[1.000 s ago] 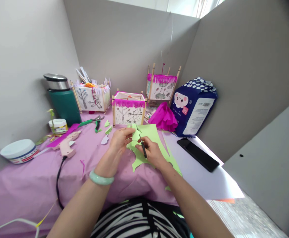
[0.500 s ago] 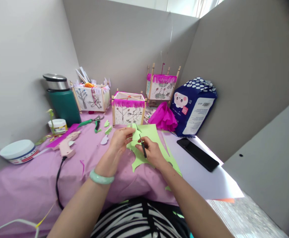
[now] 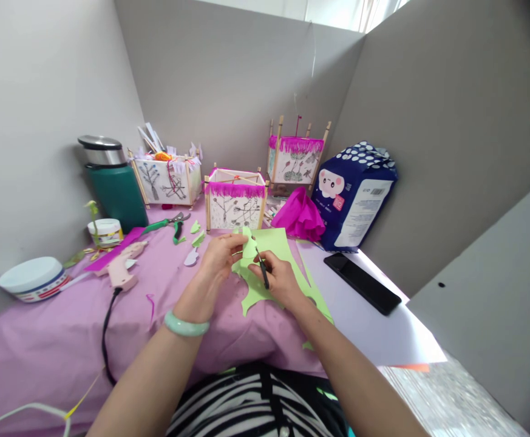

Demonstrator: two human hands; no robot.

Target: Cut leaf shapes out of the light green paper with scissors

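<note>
Between the thumb and fingers of my left hand (image 3: pixel 219 258) is a small piece of light green paper (image 3: pixel 249 247), held up above the table. My right hand (image 3: pixel 279 276) grips black-handled scissors (image 3: pixel 263 272), whose tips meet the right edge of that piece. Under both hands lies a larger green paper sheet (image 3: pixel 271 237) with a ragged, cut lower edge. To the left of my left hand lie small green cutouts (image 3: pixel 198 238) and a pale lilac cutout (image 3: pixel 191 258).
A box with a pink fringe (image 3: pixel 236 206) stands just beyond my hands. Pruning shears (image 3: pixel 176 227), a pink glue gun (image 3: pixel 121 267) and a green bottle (image 3: pixel 118 194) are at left. Pink crepe paper (image 3: pixel 298 217), a blue package (image 3: pixel 354 197) and a black phone (image 3: pixel 362 283) are at right.
A thin strip that stood out at the right of the held green paper no longer shows there. Both hands keep nearly the same place.
</note>
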